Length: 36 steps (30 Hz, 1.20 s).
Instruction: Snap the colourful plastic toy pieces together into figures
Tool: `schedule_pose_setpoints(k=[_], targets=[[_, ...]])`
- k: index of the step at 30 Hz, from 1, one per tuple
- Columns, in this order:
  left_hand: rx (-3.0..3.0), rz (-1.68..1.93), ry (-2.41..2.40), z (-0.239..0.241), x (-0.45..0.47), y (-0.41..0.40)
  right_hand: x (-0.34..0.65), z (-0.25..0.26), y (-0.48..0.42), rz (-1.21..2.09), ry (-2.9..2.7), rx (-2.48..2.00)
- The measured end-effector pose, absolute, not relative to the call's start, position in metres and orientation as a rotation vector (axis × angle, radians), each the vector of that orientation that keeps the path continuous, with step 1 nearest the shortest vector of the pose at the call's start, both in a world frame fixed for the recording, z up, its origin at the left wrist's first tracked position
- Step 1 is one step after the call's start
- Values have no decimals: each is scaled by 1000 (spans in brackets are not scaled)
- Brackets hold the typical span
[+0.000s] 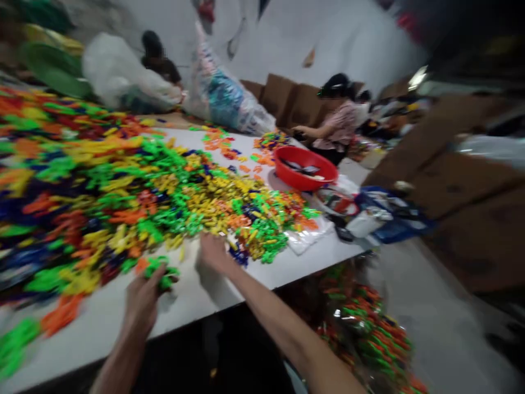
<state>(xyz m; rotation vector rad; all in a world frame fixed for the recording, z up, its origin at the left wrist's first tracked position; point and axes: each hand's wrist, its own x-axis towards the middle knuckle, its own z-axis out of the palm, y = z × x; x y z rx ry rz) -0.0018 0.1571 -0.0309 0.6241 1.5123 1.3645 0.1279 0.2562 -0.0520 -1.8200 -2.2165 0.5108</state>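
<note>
Small plastic pieces in green, yellow, orange, red and dark blue lie in a large pile (118, 191) across the white table (246, 284). My left hand (141, 298) is closed around a few green and orange plastic pieces (162, 272), just above the table near its front edge. Further right, my right hand (213, 251) reaches to the near edge of the pile, beside yellow and dark blue pieces. Its fingers are blurred and partly hidden, so I cannot make out whether it grips anything.
A red basin (283, 158) with dark items stands behind the pile. Clear plastic bags (307, 238) and a blue tray (389, 235) lie at the table's right end. Filled bags (369, 328) sit below. Cardboard boxes (463, 219) are at right; a person (338, 120) sits beyond the table.
</note>
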Motion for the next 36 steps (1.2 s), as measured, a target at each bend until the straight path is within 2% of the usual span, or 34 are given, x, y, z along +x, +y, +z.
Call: schedule_pose_setpoints(k=[5,12,14,22,36], targets=[[358,1323,1296,-56,9,141,160,-61,246,708,-2013,-1716],[217,1324,1149,-49,20,126,176,-66,191,1565,-1197,-1276],[136,1354,1103,-49,23,127,174,-63,177,1692,-986,-1182],[23,1398,1079,-55,39,129,173,-66,157,1863,-713,-1036],[53,1342,974,-57,46,127,179,-69,157,1903,-686,-1054]])
